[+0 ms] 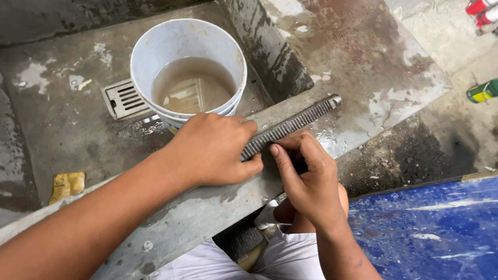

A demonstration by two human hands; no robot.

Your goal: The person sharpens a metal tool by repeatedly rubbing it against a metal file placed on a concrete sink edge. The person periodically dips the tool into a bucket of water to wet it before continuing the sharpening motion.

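Wet grey concrete wash basin (62, 119) fills 9–12 o'clock, stained and patchy. Metal floor drain grate (122, 98) set in the basin floor near centre-left. Raised concrete ledge (358, 57) runs 7 to 2 o'clock, damp with pale blotches. Rough cement floor (456, 129) at 3 o'clock, dark grime by the ledge foot. Blue scuffed panel (430, 228) at 4–5 o'clock. Flat, even light.

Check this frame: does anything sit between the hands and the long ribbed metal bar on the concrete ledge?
Nothing visible does. The left hand already rests on the near end of the ribbed bar, and the right hand touches it from below. The white bucket of murky water stands behind the bar, apart.
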